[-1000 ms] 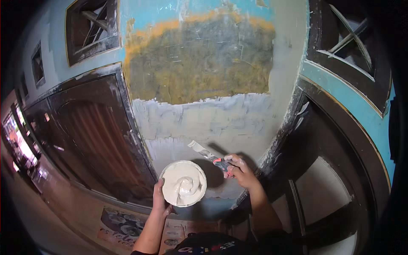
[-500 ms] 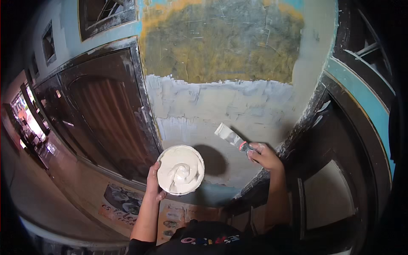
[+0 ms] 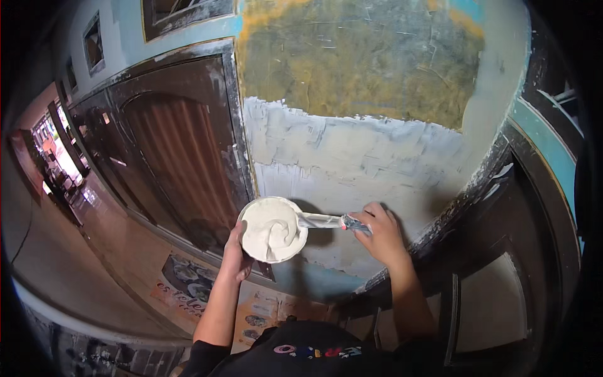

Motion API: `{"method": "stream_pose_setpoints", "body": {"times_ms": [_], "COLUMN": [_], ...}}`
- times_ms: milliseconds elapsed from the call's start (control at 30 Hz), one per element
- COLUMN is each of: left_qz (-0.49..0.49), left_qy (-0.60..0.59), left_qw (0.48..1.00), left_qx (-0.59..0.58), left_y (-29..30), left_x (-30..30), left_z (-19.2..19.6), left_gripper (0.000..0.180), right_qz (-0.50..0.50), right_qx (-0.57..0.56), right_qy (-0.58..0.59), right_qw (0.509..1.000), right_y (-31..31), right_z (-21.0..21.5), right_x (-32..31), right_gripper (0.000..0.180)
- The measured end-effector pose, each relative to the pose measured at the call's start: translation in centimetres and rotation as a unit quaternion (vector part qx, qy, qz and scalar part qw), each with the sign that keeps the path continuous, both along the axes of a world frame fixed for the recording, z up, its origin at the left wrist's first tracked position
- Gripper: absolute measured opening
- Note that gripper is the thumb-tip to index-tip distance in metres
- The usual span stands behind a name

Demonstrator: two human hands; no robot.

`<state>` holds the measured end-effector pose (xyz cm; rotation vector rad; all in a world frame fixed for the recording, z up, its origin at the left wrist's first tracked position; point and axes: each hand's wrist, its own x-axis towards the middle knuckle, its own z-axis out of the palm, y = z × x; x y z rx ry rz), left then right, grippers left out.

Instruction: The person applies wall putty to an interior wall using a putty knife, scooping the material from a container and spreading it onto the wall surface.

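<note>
My left hand (image 3: 235, 256) grips a round bowl (image 3: 272, 229) from below, fingers curled up against its underside and rim, so the bowl sits just above and to the right of those fingers. It is heaped with thick white paste (image 3: 271, 231), swirled on top. My right hand (image 3: 380, 234) is closed around the handle of a putty knife (image 3: 326, 221), fingers wrapped tight on the grip; the metal blade runs leftward from them and its tip lies in the paste at the bowl's right edge. The two hands are near each other, the bowl and knife between them.

Just beyond the fingers of both hands stands the wall (image 3: 352, 157), its lower part coated in grey-white filler with scrape marks; higher up the bare surface (image 3: 358, 56) is a mottled yellow-green. Left of the bowl hand is a dark wooden door (image 3: 169, 157). Below my forearms I can see printed paper sheets (image 3: 188, 283) lying on the floor.
</note>
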<state>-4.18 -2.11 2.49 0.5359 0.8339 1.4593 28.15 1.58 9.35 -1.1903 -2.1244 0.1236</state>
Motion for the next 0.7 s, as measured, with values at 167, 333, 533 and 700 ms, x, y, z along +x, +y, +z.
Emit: {"method": "stream_pose_setpoints", "body": {"times_ms": [167, 333, 533, 700], "left_qz": [0.013, -0.040, -0.037, -0.077], "left_qy": [-0.008, -0.049, -0.040, -0.029], "left_qw": [1.000, 0.998, 0.998, 0.996], "left_qx": [-0.008, 0.019, -0.028, -0.021], "left_y": [0.2, 0.3, -0.3, -1.1], "left_x": [1.0, 1.0, 2.8, 2.6], "left_z": [1.2, -0.6, -1.3, -1.9], "left_gripper": [0.058, 0.062, 0.059, 0.063], "right_qz": [0.030, 0.080, 0.074, 0.025], "right_qx": [0.093, 0.058, 0.000, -0.087], "right_qy": [-0.246, -0.301, -0.244, -0.169], "right_qw": [0.964, 0.948, 0.967, 0.981], "right_y": [-0.5, -1.5, -3.3, -2.1], "right_z": [4.8, 4.4, 0.5, -0.1], "right_x": [-2.0, -3.7, -6.6, -6.3], "right_gripper": [0.030, 0.025, 0.026, 0.028]}}
